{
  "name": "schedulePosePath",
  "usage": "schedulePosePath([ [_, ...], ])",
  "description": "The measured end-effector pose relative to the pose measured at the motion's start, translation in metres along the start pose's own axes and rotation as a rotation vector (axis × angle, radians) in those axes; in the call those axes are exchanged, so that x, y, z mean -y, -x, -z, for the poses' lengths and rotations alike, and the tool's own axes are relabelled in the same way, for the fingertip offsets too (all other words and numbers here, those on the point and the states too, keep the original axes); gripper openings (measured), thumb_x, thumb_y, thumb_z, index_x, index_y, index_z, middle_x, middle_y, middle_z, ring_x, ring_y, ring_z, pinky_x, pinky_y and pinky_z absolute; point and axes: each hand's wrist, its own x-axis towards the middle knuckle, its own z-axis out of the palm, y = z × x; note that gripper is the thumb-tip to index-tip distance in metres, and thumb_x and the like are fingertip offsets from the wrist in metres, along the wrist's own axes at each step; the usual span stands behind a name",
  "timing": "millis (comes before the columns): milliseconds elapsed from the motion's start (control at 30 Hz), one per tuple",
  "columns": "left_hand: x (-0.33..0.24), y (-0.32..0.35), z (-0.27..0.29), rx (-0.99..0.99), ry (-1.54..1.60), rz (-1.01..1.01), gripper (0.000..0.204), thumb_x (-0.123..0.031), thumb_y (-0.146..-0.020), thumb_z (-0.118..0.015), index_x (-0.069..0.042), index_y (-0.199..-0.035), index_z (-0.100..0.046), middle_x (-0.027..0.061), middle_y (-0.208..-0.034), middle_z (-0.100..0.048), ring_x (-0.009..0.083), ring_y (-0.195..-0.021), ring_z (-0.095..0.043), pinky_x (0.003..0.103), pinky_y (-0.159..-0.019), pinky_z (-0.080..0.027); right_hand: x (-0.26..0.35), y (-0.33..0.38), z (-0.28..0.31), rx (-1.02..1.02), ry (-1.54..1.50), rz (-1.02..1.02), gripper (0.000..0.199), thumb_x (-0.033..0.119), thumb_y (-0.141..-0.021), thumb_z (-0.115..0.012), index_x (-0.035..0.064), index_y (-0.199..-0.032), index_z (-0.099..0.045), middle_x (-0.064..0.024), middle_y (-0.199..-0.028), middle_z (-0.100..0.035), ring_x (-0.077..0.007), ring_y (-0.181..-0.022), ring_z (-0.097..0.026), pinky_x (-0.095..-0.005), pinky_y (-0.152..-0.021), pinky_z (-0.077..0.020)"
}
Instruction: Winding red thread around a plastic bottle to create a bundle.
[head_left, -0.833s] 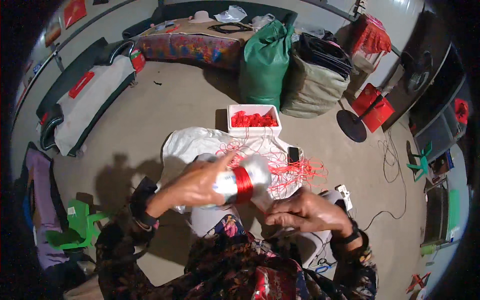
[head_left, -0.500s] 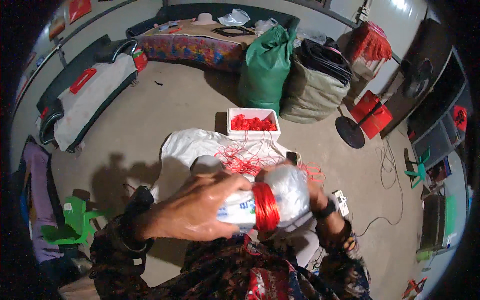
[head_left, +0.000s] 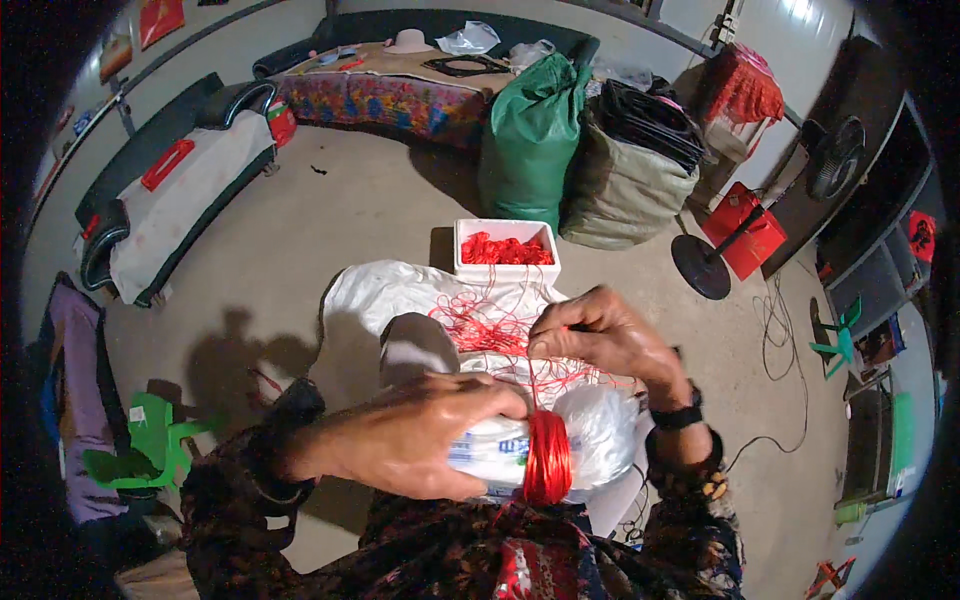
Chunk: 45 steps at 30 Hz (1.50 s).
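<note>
My left hand is wrapped round the left end of a plastic-wrapped bundle, white with blue print and clear at its right end. A thick band of shiny red cord is wound round the bundle's middle. Above and beyond it, my right hand pinches a strand of the red cord, which runs down to the band. Loose tangled red cord lies on a white sheet past my hands.
Beyond the sheet stands a white foam box with red cord in it. A green sack and a beige sack are behind. At right are a black standing fan and cables; a green chair is at left.
My right hand has come up from the bundle's right end to above it, drawing the cord. The bundle has shifted slightly lower and to the right, still in my left hand.
</note>
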Motion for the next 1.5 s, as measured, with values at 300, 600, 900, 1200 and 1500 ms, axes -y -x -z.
schedulePosePath([
  [300, 0.082, -0.005, 0.029, -0.113, 0.003, 0.409, 0.065, -0.017, -0.057, -0.084, -0.001, -0.113, -0.056, 0.0086, -0.101, -0.064, 0.0176, -0.096, -0.062, 0.034, -0.084, -0.049, -0.001, 0.049, -0.043, 0.099, 0.294, 0.134, 0.021, 0.021, -0.095, -0.058, 0.0025, -0.098, -0.068, -0.0124, -0.087, -0.070, -0.0281, -0.074, -0.067, -0.0354, -0.065, -0.0512],
  [600, 0.007, -0.017, 0.016, -0.014, 0.286, -0.055, 0.058, -0.016, -0.066, -0.080, -0.003, -0.116, -0.053, 0.0112, -0.096, -0.063, 0.0204, -0.092, -0.062, 0.035, -0.082, -0.049, -0.055, 0.012, -0.007, 0.117, -0.199, -0.120, 0.017, 0.017, -0.089, -0.066, 0.0030, -0.097, -0.070, -0.0071, -0.088, -0.069, -0.0106, -0.079, -0.061, -0.0279, -0.070, -0.0485],
  [900, 0.111, -0.001, 0.007, -0.137, -0.018, 0.235, 0.060, -0.015, -0.058, -0.085, -0.002, -0.109, -0.056, 0.0090, -0.096, -0.062, 0.0198, -0.090, -0.061, 0.033, -0.081, -0.049, 0.012, 0.040, -0.031, 0.090, 0.289, 0.243, 0.018, 0.018, -0.092, -0.061, 0.0021, -0.096, -0.068, -0.0116, -0.086, -0.068, -0.0337, -0.071, -0.064, -0.0356, -0.065, -0.0520],
  [1200, 0.015, -0.004, 0.026, -0.089, 0.233, 0.101, 0.063, -0.021, -0.062, -0.086, -0.004, -0.114, -0.054, 0.0096, -0.103, -0.062, 0.0183, -0.095, -0.062, 0.033, -0.082, -0.049, -0.088, 0.021, -0.024, -0.104, -0.090, 0.070, 0.021, 0.016, -0.094, -0.057, -0.0012, -0.095, -0.069, -0.0039, -0.088, -0.070, -0.0126, -0.085, -0.064, -0.0285, -0.076, -0.0501],
  [1500, 0.078, -0.009, -0.001, -0.104, -0.065, 0.189, 0.060, -0.018, -0.062, -0.078, 0.000, -0.113, -0.052, 0.0155, -0.092, -0.062, 0.0258, -0.085, -0.064, 0.035, -0.077, -0.050, 0.015, 0.036, -0.029, 0.147, 0.246, 0.210, 0.017, 0.018, -0.093, -0.061, 0.0031, -0.096, -0.069, -0.0128, -0.081, -0.068, -0.0283, -0.072, -0.067, -0.0338, -0.065, -0.0515],
])
